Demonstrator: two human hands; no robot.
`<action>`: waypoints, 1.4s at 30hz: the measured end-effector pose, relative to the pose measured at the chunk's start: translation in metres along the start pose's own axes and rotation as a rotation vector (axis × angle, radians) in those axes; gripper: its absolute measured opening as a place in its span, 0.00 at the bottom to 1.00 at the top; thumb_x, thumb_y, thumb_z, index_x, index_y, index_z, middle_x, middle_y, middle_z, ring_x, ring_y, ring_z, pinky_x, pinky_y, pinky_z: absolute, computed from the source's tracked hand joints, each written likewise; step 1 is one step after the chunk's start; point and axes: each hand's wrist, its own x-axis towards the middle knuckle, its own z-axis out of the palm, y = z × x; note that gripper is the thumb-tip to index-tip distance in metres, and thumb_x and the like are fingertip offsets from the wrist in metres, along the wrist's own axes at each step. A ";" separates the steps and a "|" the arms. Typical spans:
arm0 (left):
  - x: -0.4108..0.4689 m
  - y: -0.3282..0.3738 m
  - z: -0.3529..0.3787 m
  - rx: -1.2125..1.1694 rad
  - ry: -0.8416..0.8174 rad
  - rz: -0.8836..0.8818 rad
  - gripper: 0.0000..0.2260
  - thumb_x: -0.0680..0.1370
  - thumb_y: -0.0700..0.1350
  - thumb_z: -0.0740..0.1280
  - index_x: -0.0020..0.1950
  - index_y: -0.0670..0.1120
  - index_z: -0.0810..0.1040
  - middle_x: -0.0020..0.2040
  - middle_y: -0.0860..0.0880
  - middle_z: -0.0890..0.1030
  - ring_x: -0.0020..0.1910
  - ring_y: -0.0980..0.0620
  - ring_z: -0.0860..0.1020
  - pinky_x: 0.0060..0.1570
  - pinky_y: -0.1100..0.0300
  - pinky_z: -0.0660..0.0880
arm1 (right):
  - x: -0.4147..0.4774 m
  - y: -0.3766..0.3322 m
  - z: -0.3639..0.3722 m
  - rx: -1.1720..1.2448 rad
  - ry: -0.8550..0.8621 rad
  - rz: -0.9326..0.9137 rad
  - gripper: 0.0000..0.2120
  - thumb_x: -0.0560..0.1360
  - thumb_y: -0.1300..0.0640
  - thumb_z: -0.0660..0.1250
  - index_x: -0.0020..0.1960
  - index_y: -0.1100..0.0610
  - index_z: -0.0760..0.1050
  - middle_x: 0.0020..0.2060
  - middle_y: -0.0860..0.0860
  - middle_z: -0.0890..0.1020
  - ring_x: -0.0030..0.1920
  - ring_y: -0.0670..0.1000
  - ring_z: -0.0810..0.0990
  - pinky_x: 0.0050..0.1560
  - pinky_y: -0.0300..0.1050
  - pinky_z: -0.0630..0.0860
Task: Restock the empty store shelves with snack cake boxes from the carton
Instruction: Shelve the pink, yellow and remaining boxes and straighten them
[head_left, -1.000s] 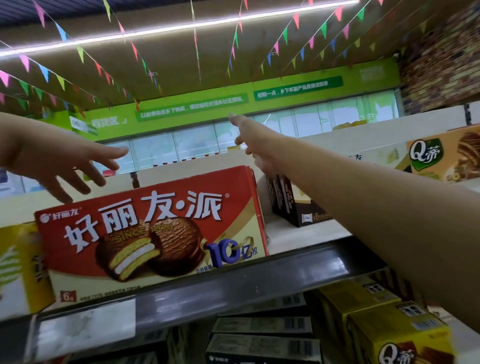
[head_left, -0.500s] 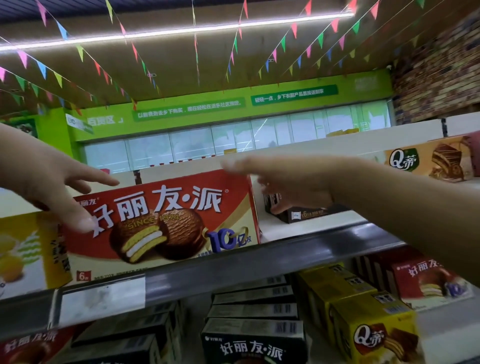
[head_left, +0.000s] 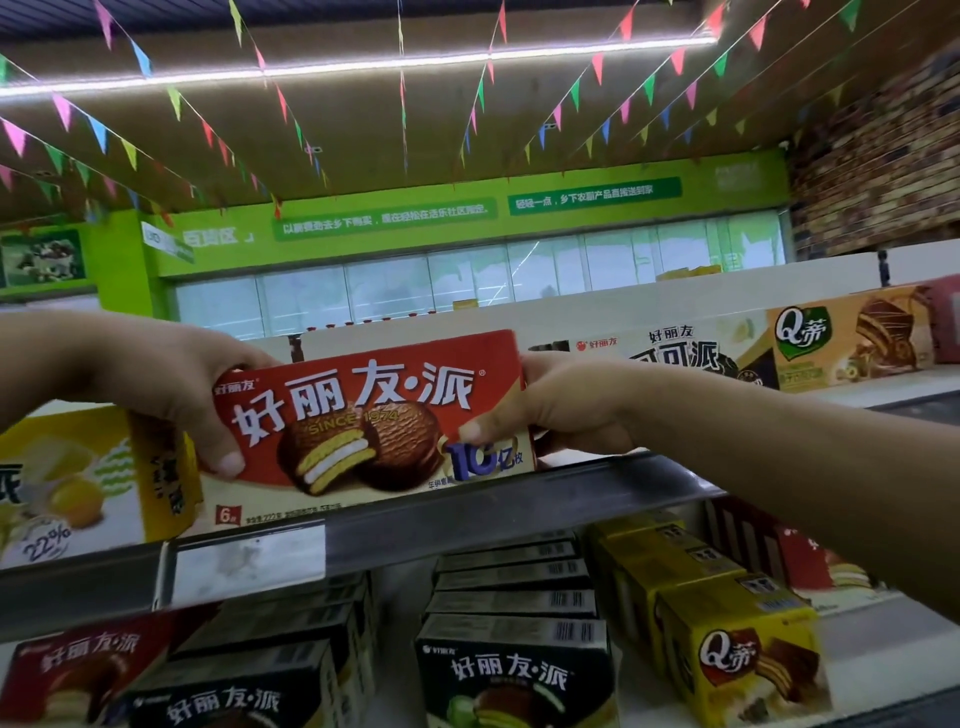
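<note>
Red snack cake box (head_left: 363, 415) gripped between left hand (head_left: 176, 384) and right hand (head_left: 561, 405)

Red box (head_left: 363, 415): "好丽友·派", "SINCE 1974", "6". Tan box (head_left: 852, 345), right end of upper shelf (head_left: 571, 493): "Q蒂". Yellow box (head_left: 67, 483), left end: "22%".

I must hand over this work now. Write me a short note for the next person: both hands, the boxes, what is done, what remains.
Left hand: grips the left end of the red box, thumb on its front.
Right hand: grips the right end.
Red box: upright at the front of the upper shelf, beside a yellow box; its bottom edge is hidden.
Done: lower boxes stand in rows.
Left: probably settle the red box, then fetch more. The carton is not in view.
</note>
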 end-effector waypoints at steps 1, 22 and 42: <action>-0.002 0.004 -0.002 -0.084 -0.056 0.021 0.39 0.59 0.45 0.87 0.65 0.57 0.74 0.48 0.51 0.88 0.48 0.50 0.87 0.48 0.51 0.84 | 0.003 0.002 -0.002 0.016 0.009 0.003 0.25 0.71 0.66 0.76 0.65 0.56 0.74 0.55 0.56 0.85 0.56 0.58 0.85 0.59 0.57 0.80; 0.004 0.027 0.004 -0.188 -0.013 0.019 0.31 0.62 0.44 0.83 0.62 0.51 0.77 0.48 0.54 0.87 0.53 0.53 0.83 0.51 0.59 0.77 | 0.020 0.014 -0.013 0.182 0.042 0.014 0.24 0.65 0.70 0.73 0.60 0.60 0.77 0.52 0.59 0.86 0.51 0.58 0.86 0.53 0.57 0.81; -0.047 0.034 0.047 0.241 0.561 -0.051 0.34 0.70 0.60 0.77 0.71 0.49 0.71 0.64 0.47 0.78 0.63 0.46 0.75 0.63 0.45 0.75 | 0.007 0.010 -0.007 0.165 0.051 -0.014 0.29 0.63 0.65 0.75 0.63 0.57 0.75 0.53 0.59 0.85 0.53 0.60 0.84 0.56 0.58 0.80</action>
